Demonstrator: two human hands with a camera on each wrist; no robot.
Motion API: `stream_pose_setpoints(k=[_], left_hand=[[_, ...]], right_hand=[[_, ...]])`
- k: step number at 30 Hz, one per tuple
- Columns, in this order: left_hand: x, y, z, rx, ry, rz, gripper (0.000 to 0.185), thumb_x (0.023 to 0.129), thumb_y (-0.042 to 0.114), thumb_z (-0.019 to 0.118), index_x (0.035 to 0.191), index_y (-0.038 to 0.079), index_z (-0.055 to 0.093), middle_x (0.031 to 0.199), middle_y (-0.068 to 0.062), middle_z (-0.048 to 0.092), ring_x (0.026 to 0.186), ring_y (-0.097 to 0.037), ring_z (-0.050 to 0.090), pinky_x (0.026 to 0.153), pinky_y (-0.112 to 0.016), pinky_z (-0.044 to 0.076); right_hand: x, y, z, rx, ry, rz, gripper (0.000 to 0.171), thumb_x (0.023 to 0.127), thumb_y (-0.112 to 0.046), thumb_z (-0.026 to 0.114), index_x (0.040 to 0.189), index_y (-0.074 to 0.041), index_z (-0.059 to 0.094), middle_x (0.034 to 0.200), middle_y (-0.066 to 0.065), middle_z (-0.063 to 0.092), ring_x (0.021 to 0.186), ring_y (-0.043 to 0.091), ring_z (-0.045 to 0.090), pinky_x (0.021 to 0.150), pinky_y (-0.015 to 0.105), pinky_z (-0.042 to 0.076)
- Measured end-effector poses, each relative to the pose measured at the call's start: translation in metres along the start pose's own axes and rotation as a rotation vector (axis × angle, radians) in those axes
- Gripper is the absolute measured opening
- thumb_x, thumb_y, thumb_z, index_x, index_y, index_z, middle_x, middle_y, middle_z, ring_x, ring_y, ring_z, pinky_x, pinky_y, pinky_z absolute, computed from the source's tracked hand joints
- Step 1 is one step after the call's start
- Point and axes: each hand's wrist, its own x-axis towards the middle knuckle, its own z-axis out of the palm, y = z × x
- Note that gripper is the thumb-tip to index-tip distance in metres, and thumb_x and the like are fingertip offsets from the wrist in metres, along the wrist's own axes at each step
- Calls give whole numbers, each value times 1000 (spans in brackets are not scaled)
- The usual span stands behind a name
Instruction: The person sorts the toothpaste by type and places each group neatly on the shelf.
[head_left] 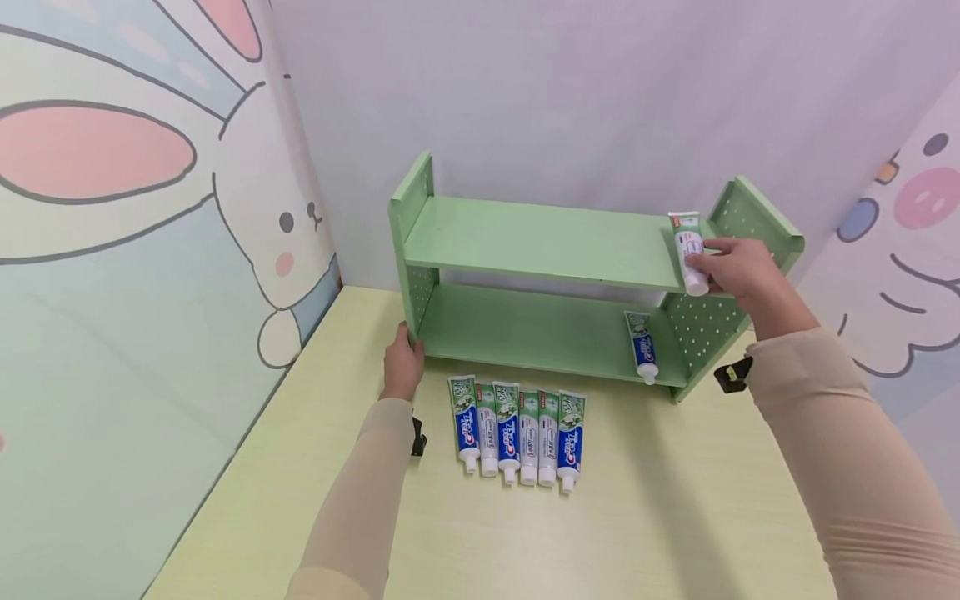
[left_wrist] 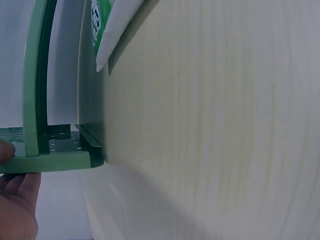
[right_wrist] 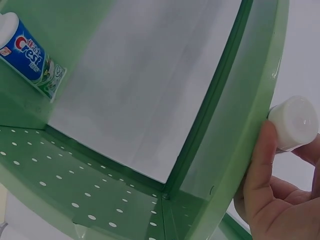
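The right hand [head_left: 738, 267] is pinching a white toothpaste tube [head_left: 688, 250] near its cap, and the tube is lying on the right end of the top board of the green shelf [head_left: 540, 242]. In the right wrist view only its round white cap [right_wrist: 294, 122] is showing past the shelf edge. The left hand [head_left: 402, 367] is gripping the shelf's left side panel, its fingers partly hidden behind it. A blue tube [head_left: 642, 346] is lying on the lower board, and six tubes [head_left: 517, 429] are lying in a row on the surface [head_left: 637, 517].
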Motion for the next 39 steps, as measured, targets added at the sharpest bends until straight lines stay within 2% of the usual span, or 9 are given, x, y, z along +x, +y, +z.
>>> stream_pose_setpoints(k=[14,20,32,39], left_hand=[[-1,2,0,6,-4,-3,39,101,7,50,139,4,43,128,-28,56,116,-42,55,90,-54,48],[1,1,1,1,-1,5,39,101,6,50,139,4,42,129,-28,55,115,-43,56,89,-53,48],[1,0,0,11,-3,11,39,101,7,50,139,3,42,126,-30,57,110,-43,59,83,-53,50],[0,1,-1,-2,-11,-5,40,102,9,50,141,5,41,130,-28,55,115,-42,56,87,-52,49]], right_hand=[[3,1,2,-41,24,7,65,100,-25,56,146,11,28,122,33,48,64,3,61,66,26,56],[1,-2,3,-37,42,12,62,99,-22,56,145,11,30,127,36,45,61,1,61,65,26,56],[-1,0,4,-115,79,24,63,99,-34,57,143,7,39,128,35,48,63,1,60,61,23,53],[-4,-2,5,-122,92,27,63,99,-36,56,142,6,41,127,34,50,63,1,60,61,22,52]])
